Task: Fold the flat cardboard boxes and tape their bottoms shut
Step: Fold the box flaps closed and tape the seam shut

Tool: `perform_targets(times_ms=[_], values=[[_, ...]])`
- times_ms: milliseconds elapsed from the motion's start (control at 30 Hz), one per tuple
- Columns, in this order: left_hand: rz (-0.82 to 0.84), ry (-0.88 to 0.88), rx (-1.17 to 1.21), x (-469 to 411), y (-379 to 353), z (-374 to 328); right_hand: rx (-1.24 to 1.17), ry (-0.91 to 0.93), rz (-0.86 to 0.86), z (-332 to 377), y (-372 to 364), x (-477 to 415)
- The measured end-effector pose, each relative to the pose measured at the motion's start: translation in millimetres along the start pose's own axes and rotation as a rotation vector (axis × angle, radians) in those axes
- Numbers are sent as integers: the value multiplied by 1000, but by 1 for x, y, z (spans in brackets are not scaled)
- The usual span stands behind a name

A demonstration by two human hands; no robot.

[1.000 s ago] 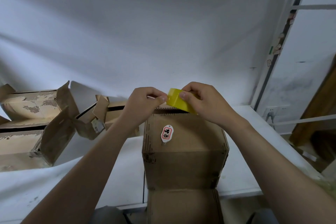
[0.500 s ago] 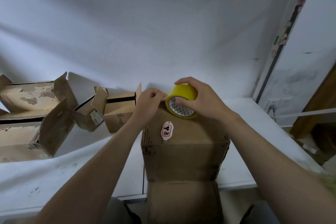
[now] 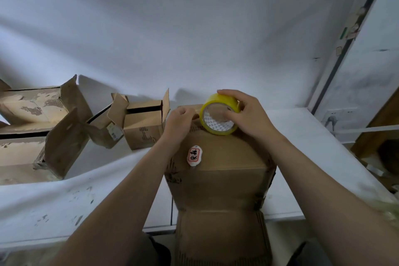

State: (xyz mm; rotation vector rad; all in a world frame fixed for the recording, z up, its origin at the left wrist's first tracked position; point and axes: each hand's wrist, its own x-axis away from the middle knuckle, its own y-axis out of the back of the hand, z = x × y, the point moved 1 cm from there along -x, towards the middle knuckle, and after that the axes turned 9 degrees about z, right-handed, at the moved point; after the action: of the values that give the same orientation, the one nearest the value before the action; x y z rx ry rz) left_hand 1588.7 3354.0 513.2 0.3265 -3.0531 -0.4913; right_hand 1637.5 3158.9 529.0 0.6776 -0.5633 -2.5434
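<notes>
A brown cardboard box [image 3: 222, 181] stands in front of me at the table's near edge, with a red-and-white sticker [image 3: 193, 155] on the face turned to me. My right hand [image 3: 248, 114] grips a yellow roll of tape [image 3: 218, 114] at the box's far top edge. Its open core faces me. My left hand [image 3: 179, 121] pinches the free end of the tape just left of the roll, against the top of the box.
The white table [image 3: 86, 196] runs left to right under a white wall. A small folded box [image 3: 142, 123] with raised flaps stands behind my left hand. Larger worn boxes [image 3: 32, 136] lie at the far left. A wall socket [image 3: 332, 116] is at the right.
My right hand has turned the roll so its open core faces me and lowered it onto the box's far edge. My left hand stays pinched at the tape's end.
</notes>
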Motion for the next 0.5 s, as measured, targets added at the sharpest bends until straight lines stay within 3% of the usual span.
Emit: perform_targets(times_ms=[167,333,500], values=[[6,11,46,-1,2,4,-54,37,-17,4,7,-12],[19,-92,-187,1,-4,5,48,26,49,-15,2,-1],[26,-56,-120,-4,-13,4,192,6,77,-22,2,8]])
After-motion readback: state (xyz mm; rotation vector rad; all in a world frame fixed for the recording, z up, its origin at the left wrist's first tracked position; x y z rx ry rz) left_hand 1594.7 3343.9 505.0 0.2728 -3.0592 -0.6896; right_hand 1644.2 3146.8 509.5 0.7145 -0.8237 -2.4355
